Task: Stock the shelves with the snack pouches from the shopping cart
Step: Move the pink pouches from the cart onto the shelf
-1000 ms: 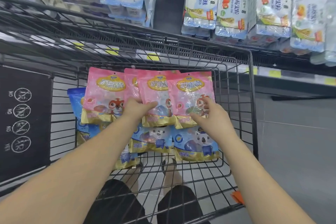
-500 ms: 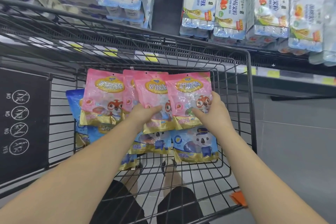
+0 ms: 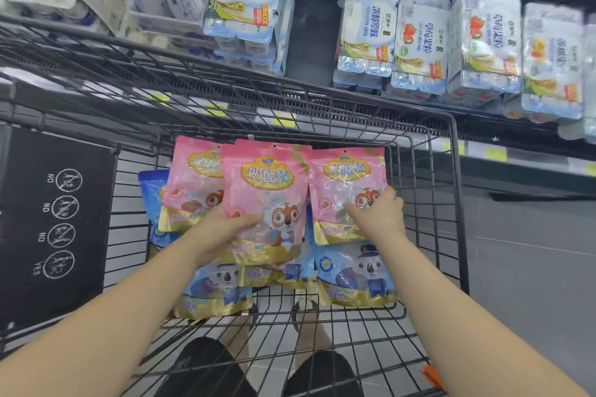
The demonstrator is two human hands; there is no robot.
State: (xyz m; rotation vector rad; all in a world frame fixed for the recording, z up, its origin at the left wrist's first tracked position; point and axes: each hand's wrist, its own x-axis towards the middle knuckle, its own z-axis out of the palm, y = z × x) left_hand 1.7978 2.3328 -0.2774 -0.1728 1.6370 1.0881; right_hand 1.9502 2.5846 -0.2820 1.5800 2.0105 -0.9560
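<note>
A: Biggest first: shelves (image 3: 516, 158) beyond, crowded with milk multipacks (image 3: 419, 42). Nearer, the wire shopping cart (image 3: 456, 203), filling most of the view.

B: And inside the cart?

A: Blue pouches (image 3: 354, 274) flat on the basket floor, pink pouches (image 3: 193, 190) overlapping on top. None on a shelf yet.

B: Hands?

A: Left hand (image 3: 222, 235) clamped on the middle pink pouch (image 3: 264, 190), thumb across the front, fingers behind, pouch raised above the others. Right hand (image 3: 380, 216) on the right pink pouch (image 3: 348, 184), thumb spread over the front, fingertips at its far edge. Probably hooked round it, though hard to confirm from above.

B: Risks from here?

A: Slick film and a single low grip, so easy to let the middle pouch swing or slide out. Could drag up the pink pouch tucked behind it, then lose that one. Might snag a corner on the cart's front wire on the way over. Little free room visible among those multipacks; risk of toppling if forced in.
</note>
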